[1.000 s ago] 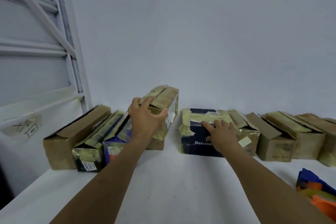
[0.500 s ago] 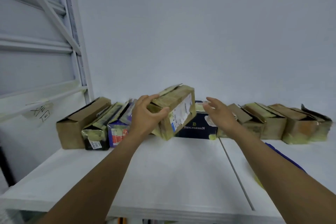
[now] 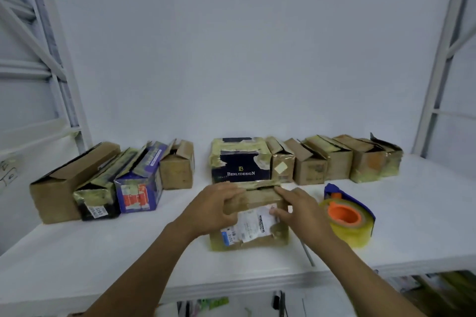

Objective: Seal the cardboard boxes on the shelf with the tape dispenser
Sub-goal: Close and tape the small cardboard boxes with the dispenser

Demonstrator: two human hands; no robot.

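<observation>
Since the earlier frame the labelled box (image 3: 251,221) has left the back row and come down onto the shelf (image 3: 103,252). It now stands directly in front of the Benlydesign box (image 3: 240,162), just clear of it, with its label facing me. The gap it left shows in the row immediately left of the Benlydesign box. My left hand (image 3: 213,210) grips the upper left edge, fingers curled over the top flap. My right hand (image 3: 300,210) has moved onto the upper right corner. Its fingers lie nearly straight along the flap and the thumb rests on the labelled face, so the corner is taken between them. A dark gap shows along the top seam, so I judge the flaps unsealed. The tape dispenser (image 3: 347,216) lies in front and to the right of the Benlydesign box, just beside my right hand and untouched. Handling assessment: the box is probably light, since one hand carried it. Its cardboard is worn, creased and patched with old yellowed tape (glossy, so possibly slick under the fingers). I expect the panels to give if squeezed mid-face and the flaps to spring up when released. The sound hold is at the edges and corners, where the walls stiffen the board. One flat hand should press the flaps close to the seam while the other fetches the dispenser.
</observation>
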